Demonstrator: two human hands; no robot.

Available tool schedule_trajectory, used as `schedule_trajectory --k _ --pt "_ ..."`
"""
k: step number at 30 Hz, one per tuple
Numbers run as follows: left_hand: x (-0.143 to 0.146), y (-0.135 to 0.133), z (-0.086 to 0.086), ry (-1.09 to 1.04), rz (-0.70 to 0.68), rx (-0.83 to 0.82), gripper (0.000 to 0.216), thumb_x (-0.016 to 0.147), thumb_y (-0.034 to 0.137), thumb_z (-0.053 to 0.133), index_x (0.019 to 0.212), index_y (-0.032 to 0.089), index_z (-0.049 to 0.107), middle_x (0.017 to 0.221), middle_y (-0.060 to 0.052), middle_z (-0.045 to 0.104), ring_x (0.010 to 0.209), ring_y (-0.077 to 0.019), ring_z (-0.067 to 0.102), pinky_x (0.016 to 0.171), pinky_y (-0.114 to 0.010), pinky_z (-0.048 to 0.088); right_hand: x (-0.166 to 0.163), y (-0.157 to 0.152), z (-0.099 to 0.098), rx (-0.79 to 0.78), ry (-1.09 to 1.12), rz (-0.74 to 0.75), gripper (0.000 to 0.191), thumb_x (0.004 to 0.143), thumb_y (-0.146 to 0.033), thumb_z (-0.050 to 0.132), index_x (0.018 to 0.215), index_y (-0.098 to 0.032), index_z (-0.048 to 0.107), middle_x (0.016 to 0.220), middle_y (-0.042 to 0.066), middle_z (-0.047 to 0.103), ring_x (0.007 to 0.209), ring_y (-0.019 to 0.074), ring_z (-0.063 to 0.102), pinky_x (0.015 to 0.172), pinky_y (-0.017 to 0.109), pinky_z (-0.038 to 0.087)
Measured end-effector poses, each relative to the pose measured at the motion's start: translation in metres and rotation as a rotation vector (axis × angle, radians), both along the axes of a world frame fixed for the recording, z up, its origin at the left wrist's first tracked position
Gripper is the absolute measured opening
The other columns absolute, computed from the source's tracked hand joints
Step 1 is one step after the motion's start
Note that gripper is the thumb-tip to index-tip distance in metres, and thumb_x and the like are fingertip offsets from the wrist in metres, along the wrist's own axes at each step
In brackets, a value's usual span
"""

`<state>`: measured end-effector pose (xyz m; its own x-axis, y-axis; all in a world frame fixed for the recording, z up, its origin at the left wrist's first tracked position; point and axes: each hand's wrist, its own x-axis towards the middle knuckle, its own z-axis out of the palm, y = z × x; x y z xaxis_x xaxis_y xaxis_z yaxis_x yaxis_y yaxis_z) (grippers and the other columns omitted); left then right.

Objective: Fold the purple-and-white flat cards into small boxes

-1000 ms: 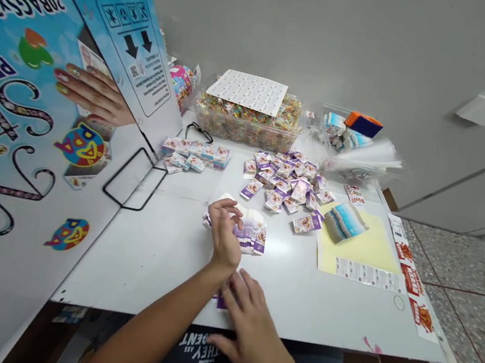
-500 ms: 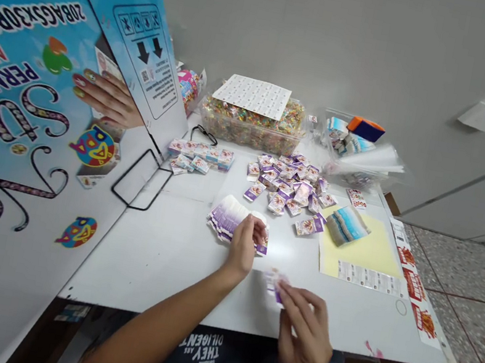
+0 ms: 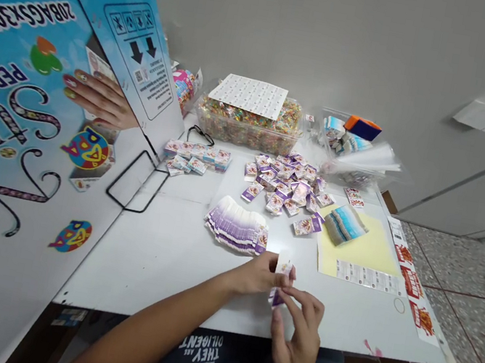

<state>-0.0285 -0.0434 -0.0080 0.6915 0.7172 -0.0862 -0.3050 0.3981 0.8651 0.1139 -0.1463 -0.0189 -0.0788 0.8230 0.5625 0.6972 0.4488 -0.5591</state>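
My left hand (image 3: pixel 261 275) and my right hand (image 3: pixel 298 329) meet above the near edge of the white table (image 3: pixel 164 255). Both pinch one small purple-and-white flat packet (image 3: pixel 280 282) between their fingertips. Just beyond it lies a fanned stack of flat purple packets (image 3: pixel 237 227). Farther back sits a loose pile of folded purple boxes (image 3: pixel 289 183), and to its left a row of small finished boxes (image 3: pixel 195 153).
A large blue printed carton (image 3: pixel 22 124) leans over the table's left side. At the back stand a clear tub of coloured candies (image 3: pixel 248 121) under a white sheet and a plastic bag of items (image 3: pixel 356 145). A yellow sheet (image 3: pixel 365 247) with blue cards lies right.
My left hand left the fanned stack and came toward me. My right hand rose from the table edge with one packet, and now both hands hold it together.
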Motion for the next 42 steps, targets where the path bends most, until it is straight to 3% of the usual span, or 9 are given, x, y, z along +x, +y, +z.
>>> schedule_trajectory --k 4,9,12,16,21,25,29,35,42 --pt "0.0 -0.003 0.0 0.006 -0.282 0.035 0.062 0.049 0.065 0.087 0.075 0.014 0.065 0.072 -0.002 0.063 0.068 -0.0155 0.056 0.063 -0.027 0.044 0.01 0.001 0.009 -0.125 0.097 -0.024 0.043 0.091 -0.021 0.06 0.133 -0.024 0.053 0.139 0.017 0.047 0.129 0.0359 0.045 0.098 0.056 0.045" --pt "0.005 -0.009 -0.01 0.031 -0.222 0.066 0.058 0.056 0.063 0.086 0.068 0.015 0.057 0.061 0.005 0.048 0.056 -0.0087 0.041 0.053 -0.023 0.032 0.026 0.01 0.019 -0.34 0.191 0.227 0.014 0.091 -0.026 0.063 0.105 -0.024 0.061 0.146 0.014 0.045 0.132 0.034 0.049 0.103 0.052 0.047" --pt "0.008 -0.011 -0.013 0.091 -0.308 0.145 0.063 0.067 0.077 0.07 0.069 0.016 0.055 0.06 0.004 0.046 0.053 -0.0091 0.039 0.051 -0.024 0.028 0.033 0.015 0.02 -0.401 0.223 0.316 0.006 0.094 -0.028 0.061 0.096 -0.024 0.063 0.141 0.013 0.051 0.129 0.0325 0.054 0.101 0.048 0.05" --pt "0.008 -0.014 -0.006 0.13 -0.221 0.25 0.063 0.085 0.079 0.044 0.077 0.018 0.056 0.069 0.001 0.052 0.06 -0.012 0.046 0.06 -0.026 0.038 0.039 0.02 0.021 -0.32 0.131 0.235 0.006 0.095 -0.027 0.06 0.092 -0.023 0.063 0.129 0.013 0.055 0.119 0.0296 0.058 0.096 0.044 0.053" --pt "0.005 -0.012 -0.001 0.241 -0.189 0.359 0.05 0.097 0.059 0.041 0.069 0.019 0.055 0.07 -0.001 0.057 0.068 -0.0153 0.051 0.069 -0.028 0.044 0.043 0.025 0.027 -0.268 -0.165 0.186 0.009 0.095 -0.022 0.058 0.087 -0.023 0.061 0.103 0.009 0.059 0.094 0.0245 0.061 0.079 0.039 0.055" --pt "0.011 -0.012 -0.008 0.159 -0.305 0.119 0.057 0.093 0.063 0.04 0.07 0.017 0.064 0.067 -0.004 0.064 0.065 -0.0179 0.057 0.071 -0.031 0.047 0.039 0.027 0.03 -0.233 -0.278 0.187 0.004 0.095 -0.024 0.059 0.097 -0.023 0.062 0.112 0.011 0.06 0.099 0.0275 0.058 0.08 0.044 0.054" --pt "0.018 -0.012 -0.019 0.053 -0.077 -0.164 0.049 0.085 0.055 0.042 0.072 0.013 0.066 0.067 -0.006 0.064 0.061 -0.0166 0.057 0.064 -0.029 0.045 0.031 0.023 0.028 -0.043 -0.199 0.061 0.032 0.092 -0.026 0.066 0.123 -0.025 0.057 0.133 0.015 0.052 0.118 0.0341 0.052 0.092 0.054 0.05" --pt "0.01 -0.006 -0.019 0.028 -0.056 -0.134 0.037 0.076 0.041 0.045 0.066 0.012 0.066 0.064 -0.009 0.065 0.061 -0.019 0.058 0.062 -0.03 0.044 0.028 0.02 0.019 -0.106 -0.185 0.12 0.03 0.092 -0.025 0.065 0.121 -0.025 0.057 0.148 0.015 0.044 0.126 0.0353 0.046 0.095 0.056 0.05" --pt "0.011 -0.007 -0.022 0.028 -0.089 -0.134 0.036 0.078 0.043 0.046 0.066 0.013 0.062 0.064 -0.007 0.063 0.058 -0.0153 0.054 0.059 -0.028 0.041 0.026 0.027 0.008 -0.142 -0.119 0.134 0.041 0.094 -0.021 0.061 0.134 -0.028 0.057 0.152 0.012 0.044 0.13 0.0332 0.047 0.1 0.053 0.05"
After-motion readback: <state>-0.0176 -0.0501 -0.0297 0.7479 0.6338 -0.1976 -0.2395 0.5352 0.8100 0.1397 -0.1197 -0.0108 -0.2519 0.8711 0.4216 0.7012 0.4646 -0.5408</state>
